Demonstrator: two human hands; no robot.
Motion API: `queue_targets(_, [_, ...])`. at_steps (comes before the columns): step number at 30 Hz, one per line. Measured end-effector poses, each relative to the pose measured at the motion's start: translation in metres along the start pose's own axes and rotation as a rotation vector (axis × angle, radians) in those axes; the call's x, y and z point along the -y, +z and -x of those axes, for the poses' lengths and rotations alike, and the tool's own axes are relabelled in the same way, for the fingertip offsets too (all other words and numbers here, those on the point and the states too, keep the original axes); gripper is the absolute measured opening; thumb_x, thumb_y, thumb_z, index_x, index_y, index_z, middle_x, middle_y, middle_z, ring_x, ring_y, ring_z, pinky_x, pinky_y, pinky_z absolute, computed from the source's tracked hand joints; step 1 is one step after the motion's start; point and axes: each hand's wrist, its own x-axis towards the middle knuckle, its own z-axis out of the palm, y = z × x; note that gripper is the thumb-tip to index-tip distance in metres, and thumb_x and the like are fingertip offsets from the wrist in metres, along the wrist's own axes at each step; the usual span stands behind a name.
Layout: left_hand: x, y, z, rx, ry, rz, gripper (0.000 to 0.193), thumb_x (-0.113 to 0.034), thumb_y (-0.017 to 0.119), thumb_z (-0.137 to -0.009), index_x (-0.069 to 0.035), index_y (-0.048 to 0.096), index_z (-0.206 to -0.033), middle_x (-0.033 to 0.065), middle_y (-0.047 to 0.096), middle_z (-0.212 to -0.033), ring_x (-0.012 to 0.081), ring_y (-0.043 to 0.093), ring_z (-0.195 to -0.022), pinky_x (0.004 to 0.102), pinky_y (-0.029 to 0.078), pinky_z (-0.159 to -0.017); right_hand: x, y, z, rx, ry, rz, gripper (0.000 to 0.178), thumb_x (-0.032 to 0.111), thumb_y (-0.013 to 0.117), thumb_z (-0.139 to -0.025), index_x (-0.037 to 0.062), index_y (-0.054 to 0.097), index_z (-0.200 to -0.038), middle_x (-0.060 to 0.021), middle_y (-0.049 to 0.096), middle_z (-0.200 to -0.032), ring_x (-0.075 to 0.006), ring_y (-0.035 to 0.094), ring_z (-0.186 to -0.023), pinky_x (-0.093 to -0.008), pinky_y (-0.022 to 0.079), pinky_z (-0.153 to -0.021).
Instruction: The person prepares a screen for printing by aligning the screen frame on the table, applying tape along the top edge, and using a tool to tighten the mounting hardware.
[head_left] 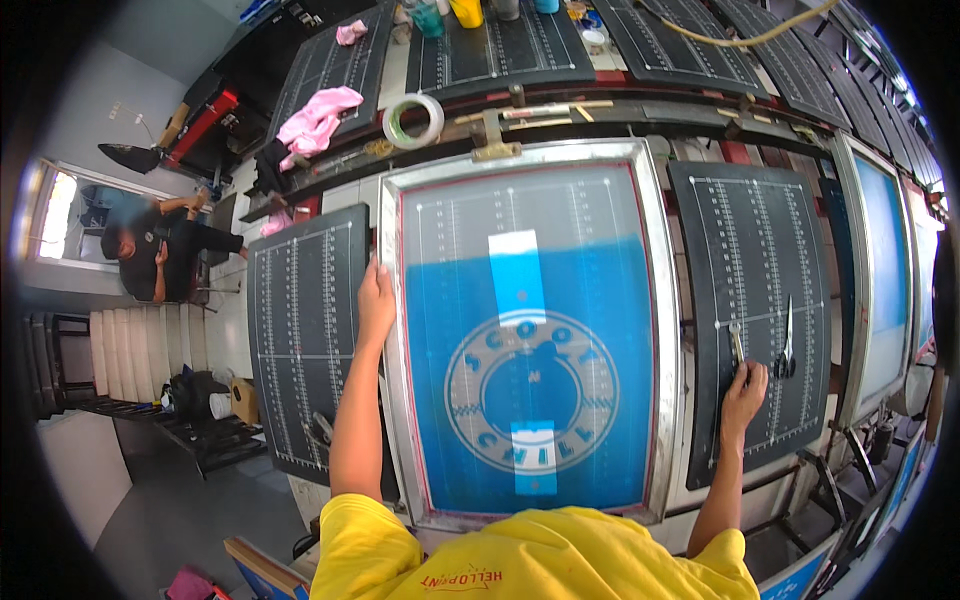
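Note:
A silk-screen printing frame (pixel 393 300) lies in front of me, with metal sides and a mesh part grey and part blue. The mesh carries a round lettered design (pixel 470 350) and two whitish rectangles. My left hand (pixel 376 305) is closed at the frame's left side, part of its fingers hidden by the edge. My right hand (pixel 744 396) rests over the right black board (pixel 768 235), fingers closed round the lower end of a metal wrench (pixel 736 341). A pair of scissors (pixel 788 345) lies on that board, just right of the hand. A metal clamp (pixel 495 145) meets the frame's far edge.
Another black board (pixel 300 300) with white rulings lies to the left, a metal tool (pixel 322 428) on it. Beyond the frame are a tape roll (pixel 412 121), pink cloth (pixel 315 122) and ink containers (pixel 466 12). Another screen (pixel 848 290) stands right. A person (pixel 150 255) sits far left.

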Motion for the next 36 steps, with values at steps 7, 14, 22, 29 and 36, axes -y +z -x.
queue_targets(7, [0.023,-0.043,0.207,0.006,-0.156,-0.049,0.040,-0.027,0.035,-0.102,0.005,0.056,-0.116,0.0262,0.063,-0.100,0.0410,0.061,-0.093,0.0431,0.046,-0.082,-0.008,0.000,0.003,-0.070,-0.128,0.163,0.014,0.015,0.058,-0.090,0.0007,0.058,-0.094,-0.0148,0.057,-0.088,-0.0343,0.054,-0.084,-0.0441,0.042,-0.076])
queue_targets(14, [0.034,-0.061,0.312,0.004,-0.302,-0.007,0.043,-0.029,0.035,-0.102,0.007,0.052,-0.085,0.0232,0.054,-0.072,0.0387,0.051,-0.067,0.0454,0.040,-0.066,-0.020,0.005,0.005,-0.127,-0.119,0.161,0.015,0.018,0.060,-0.090,0.0034,0.060,-0.093,-0.0138,0.060,-0.090,-0.0346,0.055,-0.084,-0.0445,0.042,-0.077])
queue_targets(22, [0.037,-0.059,0.309,-0.022,-0.332,0.085,0.052,-0.036,0.033,-0.102,0.011,0.057,-0.103,0.0287,0.060,-0.092,0.0428,0.058,-0.090,0.0444,0.043,-0.081,-0.041,0.007,0.004,-0.024,-0.029,0.095,0.018,0.020,0.059,-0.091,0.0025,0.060,-0.093,-0.0145,0.061,-0.092,-0.0347,0.057,-0.089,-0.0438,0.044,-0.079])
queue_targets(29, [0.026,-0.061,0.290,0.027,-0.313,0.070,0.052,-0.035,0.033,-0.102,0.011,0.054,-0.117,0.0301,0.060,-0.112,0.0425,0.056,-0.108,0.0408,0.042,-0.093,-0.045,0.004,0.012,-0.034,0.106,-0.134,0.017,0.017,0.057,-0.094,0.0003,0.057,-0.090,-0.0106,0.059,-0.080,-0.0236,0.055,-0.073,-0.0348,0.045,-0.070])
queue_targets(36, [0.025,-0.051,0.203,0.036,-0.247,0.059,0.051,-0.033,0.036,-0.101,0.010,0.051,-0.125,0.0299,0.055,-0.123,0.0414,0.051,-0.118,0.0418,0.038,-0.101,-0.012,0.009,0.004,0.046,0.250,-0.489,0.014,0.015,0.052,-0.097,0.0019,0.055,-0.092,-0.0018,0.056,-0.075,-0.0081,0.049,-0.067,-0.0243,0.041,-0.062])
